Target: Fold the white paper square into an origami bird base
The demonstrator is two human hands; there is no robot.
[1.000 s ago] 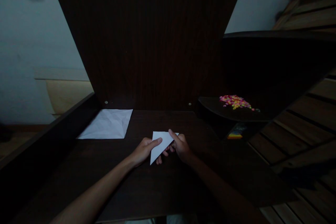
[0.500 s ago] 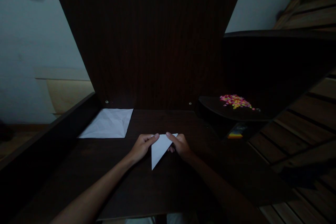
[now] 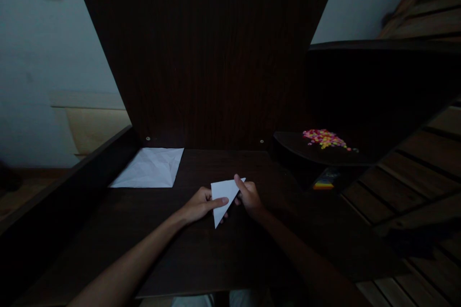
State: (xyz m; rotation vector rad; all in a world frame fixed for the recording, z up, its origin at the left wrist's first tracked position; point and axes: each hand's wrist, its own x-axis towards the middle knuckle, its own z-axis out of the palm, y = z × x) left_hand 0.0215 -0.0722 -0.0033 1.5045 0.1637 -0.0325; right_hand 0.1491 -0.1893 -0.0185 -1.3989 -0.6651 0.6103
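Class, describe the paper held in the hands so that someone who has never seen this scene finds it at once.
Start with the dark desktop and look to its middle, where the left hand and right hand hold a white paper triangle, one point towards the viewer. Unlike the creased white sheet lying at the back left, it is smaller and three-sided.
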